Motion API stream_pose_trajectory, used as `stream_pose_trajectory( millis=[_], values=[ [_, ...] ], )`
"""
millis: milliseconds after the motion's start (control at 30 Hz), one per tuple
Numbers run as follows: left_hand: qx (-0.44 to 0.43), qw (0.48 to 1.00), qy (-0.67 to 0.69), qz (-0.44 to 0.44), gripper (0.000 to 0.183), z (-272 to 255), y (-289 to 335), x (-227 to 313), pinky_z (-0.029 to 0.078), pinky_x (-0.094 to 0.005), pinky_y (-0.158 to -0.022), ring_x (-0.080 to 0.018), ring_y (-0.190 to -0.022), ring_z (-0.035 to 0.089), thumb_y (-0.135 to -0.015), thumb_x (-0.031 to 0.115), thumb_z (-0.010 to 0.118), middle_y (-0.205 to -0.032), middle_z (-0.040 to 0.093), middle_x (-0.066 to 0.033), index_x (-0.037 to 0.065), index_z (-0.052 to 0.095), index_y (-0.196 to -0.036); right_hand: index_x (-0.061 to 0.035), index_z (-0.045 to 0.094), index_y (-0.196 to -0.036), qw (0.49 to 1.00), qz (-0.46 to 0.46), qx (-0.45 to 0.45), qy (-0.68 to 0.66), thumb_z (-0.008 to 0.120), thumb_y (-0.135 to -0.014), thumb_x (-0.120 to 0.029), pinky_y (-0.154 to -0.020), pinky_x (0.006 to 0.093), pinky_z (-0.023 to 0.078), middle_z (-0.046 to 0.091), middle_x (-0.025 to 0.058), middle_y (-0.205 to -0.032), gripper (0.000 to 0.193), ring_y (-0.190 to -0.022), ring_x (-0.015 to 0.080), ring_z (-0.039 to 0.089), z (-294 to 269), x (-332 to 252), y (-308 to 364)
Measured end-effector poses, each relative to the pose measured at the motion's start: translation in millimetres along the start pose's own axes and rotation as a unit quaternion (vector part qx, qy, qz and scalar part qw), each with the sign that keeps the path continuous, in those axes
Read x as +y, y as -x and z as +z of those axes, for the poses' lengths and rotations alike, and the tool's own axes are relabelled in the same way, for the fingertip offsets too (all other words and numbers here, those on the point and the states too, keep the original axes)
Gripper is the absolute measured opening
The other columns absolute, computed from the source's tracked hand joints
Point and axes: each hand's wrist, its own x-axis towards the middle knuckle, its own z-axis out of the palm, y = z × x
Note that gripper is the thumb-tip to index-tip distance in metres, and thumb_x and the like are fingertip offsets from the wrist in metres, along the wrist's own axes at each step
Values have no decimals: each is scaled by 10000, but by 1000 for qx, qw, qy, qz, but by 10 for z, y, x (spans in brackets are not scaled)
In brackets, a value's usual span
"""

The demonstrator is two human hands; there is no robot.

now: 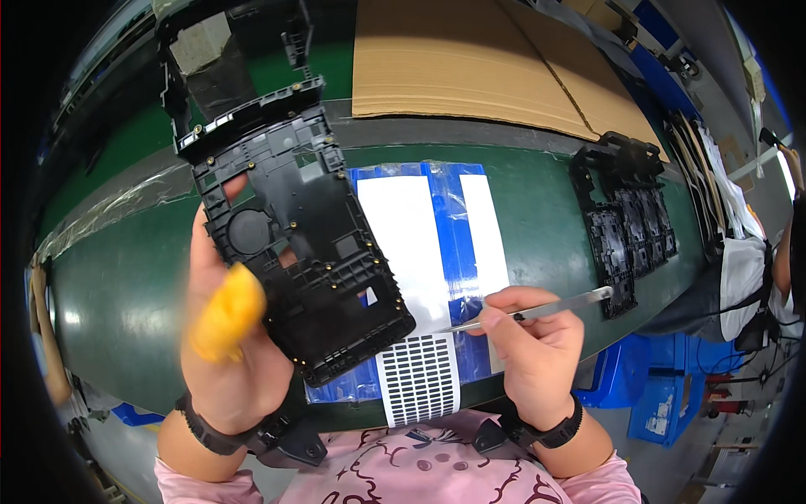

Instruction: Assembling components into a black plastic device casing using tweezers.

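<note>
My left hand (243, 370) grips a black plastic housing (311, 244) by its left edge, tilted above the bench. The housing has ribs, cut-outs and small brass-coloured inserts, and an open frame at its far end. A yellow finger cover (228, 315) on my left thumb is smeared by motion. In my right hand (537, 357) are metal tweezers (558, 306), pinched between thumb and fingers. Their tips point left, at the top rows of a white sheet of small black stickers (418, 380). Whether the tips hold a sticker is too small to tell.
Blue plastic with white sheets (403, 227) lies under the sticker sheet on the green bench (537, 218). More black housings (630, 218) lie at the right. A cardboard sheet (470, 67) covers the far side. Blue bins (663, 395) stand at the lower right.
</note>
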Motion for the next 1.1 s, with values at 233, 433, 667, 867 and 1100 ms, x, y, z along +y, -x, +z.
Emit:
stream_pose_trajectory(
  millis=[233, 433, 667, 867, 1100],
  values=[
    [52, 995, 69, -46, 439, -27, -32, -67, 418, -396, -897, -220, -1075, 484, -916, 366, 322, -1206, 461, -87, 95, 347, -1260, 72, 574, -875, 998, 38, -36, 20, 585, -756, 39, -550, 180, 451, 611, 95, -731, 123, -624, 90, 573, 23, 27, 5],
    [23, 997, 59, -35, 427, -33, -27, -101, 397, -392, -915, -217, -1083, 472, -916, 352, 329, -1209, 458, -78, 93, 355, -1255, 75, 572, -878, 996, 44, -60, 43, 575, -762, 44, -560, 185, 453, 610, 101, -731, 120, -646, 94, 574, 32, 5, 1],
    [15, 999, 34, -37, 407, 10, 8, -131, 381, -383, -921, -211, -1084, 466, -914, 343, 345, -1202, 462, -79, 101, 372, -1239, 66, 568, -888, 996, 65, -56, -22, 579, -751, 49, -565, 198, 457, 609, 111, -733, 138, -648, 120, 588, -42, -3, -28],
    [-41, 972, 141, -183, 377, 59, 77, -193, 427, -357, -869, -185, -1011, 508, -893, 248, 440, -1144, 487, -80, 74, 363, -1218, 65, 553, -903, 987, -4, -67, -148, 572, -743, 69, -628, 224, 474, 600, 121, -767, 162, -685, 137, 593, 120, -250, 91],
    [-51, 968, 114, -219, 418, 88, 171, -215, 404, -354, -887, -202, -1038, 489, -888, 283, 430, -1167, 467, -94, 75, 336, -1238, 71, 553, -930, 987, -1, -106, -117, 579, -757, 74, -670, 219, 467, 597, 118, -840, 175, -741, 124, 583, 342, -169, 120]
  ],
)
